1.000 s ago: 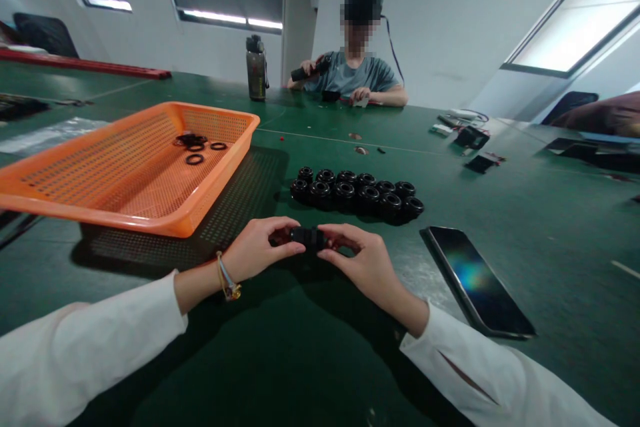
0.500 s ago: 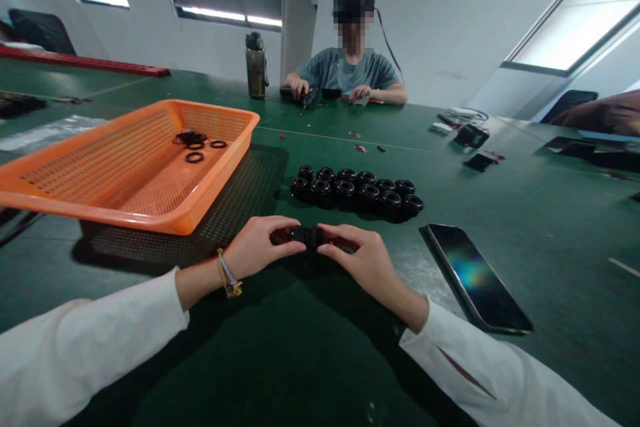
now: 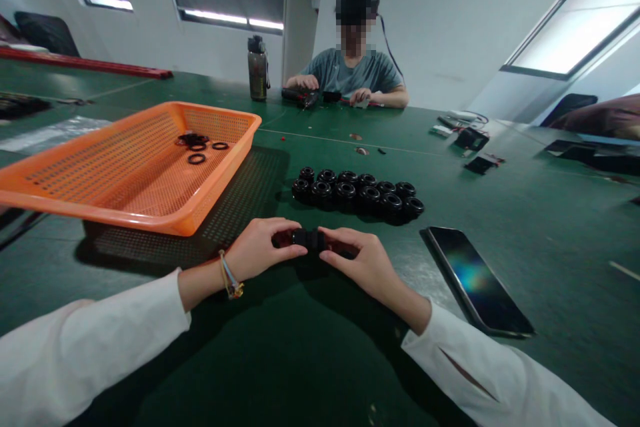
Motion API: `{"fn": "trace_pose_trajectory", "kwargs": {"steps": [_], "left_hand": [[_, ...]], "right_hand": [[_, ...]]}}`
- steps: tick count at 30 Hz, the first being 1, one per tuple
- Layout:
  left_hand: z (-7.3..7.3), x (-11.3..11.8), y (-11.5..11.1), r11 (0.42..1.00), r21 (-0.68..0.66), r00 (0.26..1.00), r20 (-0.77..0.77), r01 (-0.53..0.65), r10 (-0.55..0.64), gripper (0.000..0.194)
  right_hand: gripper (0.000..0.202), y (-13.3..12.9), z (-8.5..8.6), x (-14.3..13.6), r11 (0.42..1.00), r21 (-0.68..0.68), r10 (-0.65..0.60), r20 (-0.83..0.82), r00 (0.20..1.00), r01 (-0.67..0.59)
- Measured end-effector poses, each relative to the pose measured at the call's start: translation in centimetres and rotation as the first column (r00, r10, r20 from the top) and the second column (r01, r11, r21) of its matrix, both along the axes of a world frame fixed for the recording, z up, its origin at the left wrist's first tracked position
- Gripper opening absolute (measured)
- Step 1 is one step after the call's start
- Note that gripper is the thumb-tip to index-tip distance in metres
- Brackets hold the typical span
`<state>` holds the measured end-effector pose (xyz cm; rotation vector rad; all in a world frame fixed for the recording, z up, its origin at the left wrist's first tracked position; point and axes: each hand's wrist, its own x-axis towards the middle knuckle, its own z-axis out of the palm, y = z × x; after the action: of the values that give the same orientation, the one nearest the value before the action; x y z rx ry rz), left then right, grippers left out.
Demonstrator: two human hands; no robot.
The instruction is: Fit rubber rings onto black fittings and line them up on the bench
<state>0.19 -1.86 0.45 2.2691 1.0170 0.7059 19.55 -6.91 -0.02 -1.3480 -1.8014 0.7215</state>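
Note:
Between my two hands, just above the green table, is a black ribbed cylindrical fitting (image 3: pixel 309 239), lying sideways. My left hand (image 3: pixel 263 245) pinches its left end between thumb and fingers. At the other end, the thumb and fingers of my right hand (image 3: pixel 363 257) close on it. Directly beyond stand several similar glossy black round fittings (image 3: pixel 369 196) with holes in their tops, set in two rows. To the left, an orange perforated basket (image 3: pixel 187 217) holds several black rings (image 3: pixel 197 159).
A smartphone (image 3: pixel 475 280) lies right of my right hand. Across the table (image 3: pixel 280 360) sits a co-worker (image 3: pixel 350 63) with a power drill (image 3: pixel 303 97) in front. A bottle (image 3: pixel 258 69) stands beside them. Small electronic parts (image 3: pixel 471 139) lie at the far right.
The co-worker's hand near the drill has shifted and now lies flatter over it. My hands keep the same hold on the fitting; the whole view has moved slightly.

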Motion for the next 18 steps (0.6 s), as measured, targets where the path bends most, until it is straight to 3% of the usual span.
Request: {"fn": "trace_pose_trajectory", "kwargs": {"steps": [9,13,18], "left_hand": [[-0.08,0.0,0.05,1.0,0.001,1.0,0.006,0.004,-0.004,0.031],[-0.06,-0.02,0.06,1.0,0.001,1.0,0.011,0.001,-0.001,0.031],[0.0,0.01,0.01,1.0,-0.029,1.0,0.011,0.0,0.001,0.031]], "right_hand": [[0.029,-0.18,0.11,-0.2,0.999,0.007,-0.032,-0.029,0.999,0.032],[0.039,-0.16,-0.18,-0.31,0.998,-0.031,-0.061,-0.098,0.993,0.058],[0.028,-0.22,-0.04,-0.18,0.999,0.025,-0.045,-0.046,0.998,0.046]]}}
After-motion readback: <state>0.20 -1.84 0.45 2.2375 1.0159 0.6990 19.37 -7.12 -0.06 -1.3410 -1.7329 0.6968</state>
